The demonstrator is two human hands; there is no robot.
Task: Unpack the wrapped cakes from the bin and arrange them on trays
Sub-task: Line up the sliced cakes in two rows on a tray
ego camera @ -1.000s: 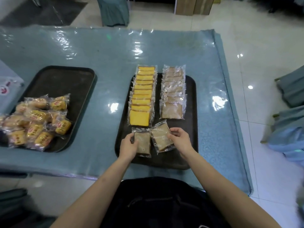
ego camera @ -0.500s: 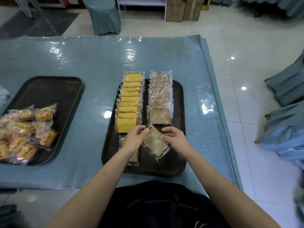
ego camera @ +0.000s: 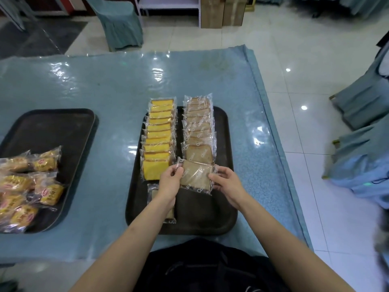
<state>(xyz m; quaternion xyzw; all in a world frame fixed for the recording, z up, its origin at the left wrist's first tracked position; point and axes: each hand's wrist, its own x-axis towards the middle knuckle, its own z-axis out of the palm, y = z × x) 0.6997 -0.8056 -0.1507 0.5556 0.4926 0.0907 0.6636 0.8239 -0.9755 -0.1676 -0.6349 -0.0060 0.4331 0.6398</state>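
Table (ego camera: 117,85) with two trays, well apart: left tray (ego camera: 69,127) and right tray (ego camera: 221,216). On the right tray, two rows of wrapped cakes running front to back, overlapping: left row (ego camera: 159,140), right row (ego camera: 199,127) (far ends of both overhang the tray's far rim). At the near end of the right row, one cake (ego camera: 196,177) between the left hand (ego camera: 169,182) and right hand (ego camera: 226,183). Below the left wrist, another cake (ego camera: 153,191), partly hidden. On the left tray's near part, a pile of buns (ego camera: 27,186). Chair (ego camera: 120,20) behind the table; floor (ego camera: 294,60) to the right.
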